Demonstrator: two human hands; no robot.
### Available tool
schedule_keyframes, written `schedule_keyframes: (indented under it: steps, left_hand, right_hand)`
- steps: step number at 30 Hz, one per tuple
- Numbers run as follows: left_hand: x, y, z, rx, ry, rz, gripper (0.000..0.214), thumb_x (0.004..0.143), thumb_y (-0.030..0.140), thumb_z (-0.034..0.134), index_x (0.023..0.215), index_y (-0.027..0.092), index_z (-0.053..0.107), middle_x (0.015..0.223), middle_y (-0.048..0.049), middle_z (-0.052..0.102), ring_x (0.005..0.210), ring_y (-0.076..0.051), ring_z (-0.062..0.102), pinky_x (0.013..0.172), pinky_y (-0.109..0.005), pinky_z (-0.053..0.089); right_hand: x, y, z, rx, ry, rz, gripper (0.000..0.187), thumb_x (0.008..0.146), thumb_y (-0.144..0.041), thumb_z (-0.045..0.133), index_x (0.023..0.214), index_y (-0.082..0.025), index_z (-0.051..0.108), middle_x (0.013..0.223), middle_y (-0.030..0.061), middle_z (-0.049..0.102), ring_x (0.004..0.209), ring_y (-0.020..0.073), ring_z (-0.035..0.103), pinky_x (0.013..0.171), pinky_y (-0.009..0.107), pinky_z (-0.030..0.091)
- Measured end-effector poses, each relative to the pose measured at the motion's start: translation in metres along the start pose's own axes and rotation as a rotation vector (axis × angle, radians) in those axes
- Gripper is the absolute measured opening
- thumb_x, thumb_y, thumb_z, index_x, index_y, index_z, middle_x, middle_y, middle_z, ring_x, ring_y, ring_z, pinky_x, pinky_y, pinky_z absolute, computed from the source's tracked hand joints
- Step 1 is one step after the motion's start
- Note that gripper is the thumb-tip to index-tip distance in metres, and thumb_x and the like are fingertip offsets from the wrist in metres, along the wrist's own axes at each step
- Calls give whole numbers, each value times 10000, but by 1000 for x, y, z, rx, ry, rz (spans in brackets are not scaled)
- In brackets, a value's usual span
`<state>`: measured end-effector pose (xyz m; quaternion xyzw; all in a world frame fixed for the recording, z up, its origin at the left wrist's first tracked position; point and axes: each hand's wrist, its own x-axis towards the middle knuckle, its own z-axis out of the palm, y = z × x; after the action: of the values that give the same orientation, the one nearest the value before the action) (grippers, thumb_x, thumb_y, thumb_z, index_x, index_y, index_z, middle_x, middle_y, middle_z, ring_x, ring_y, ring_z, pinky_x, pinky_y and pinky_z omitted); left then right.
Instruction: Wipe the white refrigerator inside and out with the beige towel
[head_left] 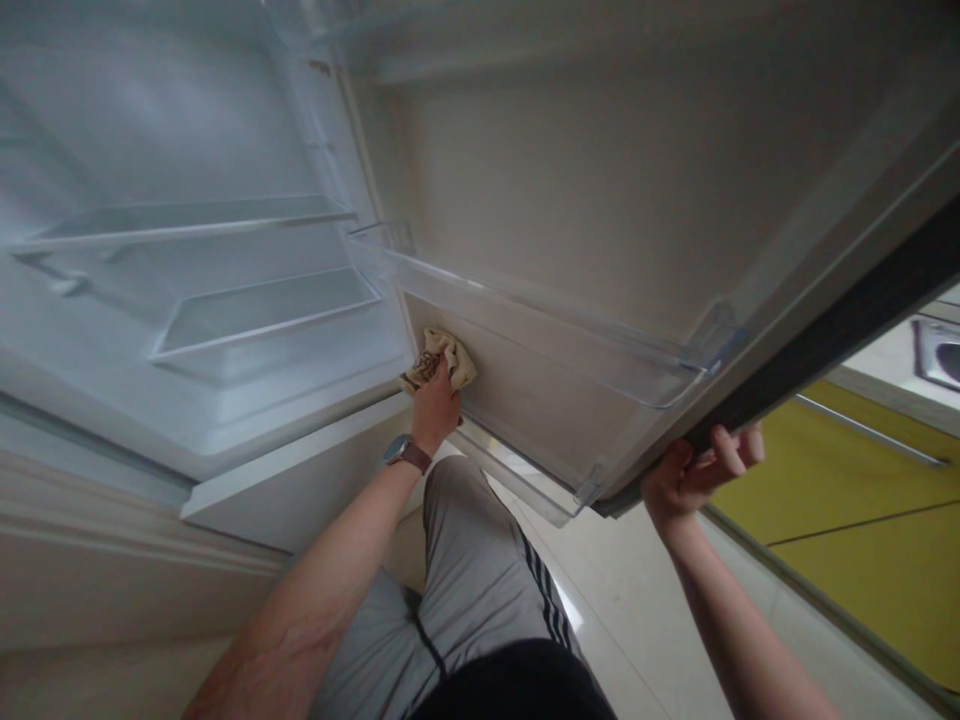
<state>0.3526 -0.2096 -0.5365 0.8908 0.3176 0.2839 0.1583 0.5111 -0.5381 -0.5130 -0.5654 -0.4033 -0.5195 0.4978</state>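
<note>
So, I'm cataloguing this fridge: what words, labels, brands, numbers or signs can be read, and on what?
No readable text, including on the fridge door.
Watch face: too small and blurred to read.
Cloth: dark marks too blurred to tell whether they are lettering.

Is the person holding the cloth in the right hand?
No, the left hand holds the cloth, while the right hand grips the fridge door by its edge.

Head cam — faces fwd & down, v. close to open fridge door [585, 180].
</note>
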Motion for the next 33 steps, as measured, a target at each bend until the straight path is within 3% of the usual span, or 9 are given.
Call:
schedule_keyframes:
  steps: [6,14,20,24,33]
  left_hand:
    - [-1,3,-4,9,-13,16,788,891,76,481,1658,64,301,1558,-250,517,1366,-394,598,1106,-524,514]
    - [-2,1,-3,17,-24,-4,800,889,76,478,1667,104,291,1558,-207,536,1377,-360,595,1130,-475,500]
    - [-2,3,-3,76,-40,-22,783,902,86,466,1665,98,291,1577,-182,523,1391,-326,588,1135,-427,502]
    - [-2,3,-3,96,-27,0,798,891,80,487,1663,110,288,1605,-182,488,1410,-324,571,1138,-431,502]
    - [-3,5,-5,88,-32,-10,775,903,85,480,1658,106,308,1541,-191,559,1385,-336,593,1122,-445,508]
  right_hand:
    - [-3,4,0,-5,-14,3,387,970,-282,523,1353,-313,474,1498,107,376,1505,358,373,1170,713,312]
    - [-6,7,-1,-21,-18,-11,425,964,-261,525,1384,-304,472,1529,108,383,1508,354,370,1186,732,274]
    - [-6,8,0,-39,-2,-19,410,945,-258,535,1350,-296,482,1515,108,404,1476,344,405,1165,697,324]
    - [-5,6,-1,-45,-6,-5,387,951,-269,532,1333,-293,477,1501,110,404,1481,341,401,1190,701,297]
    - [-4,6,-1,-29,-10,-10,426,940,-245,526,1359,-301,480,1524,96,391,1499,342,385,1202,727,271]
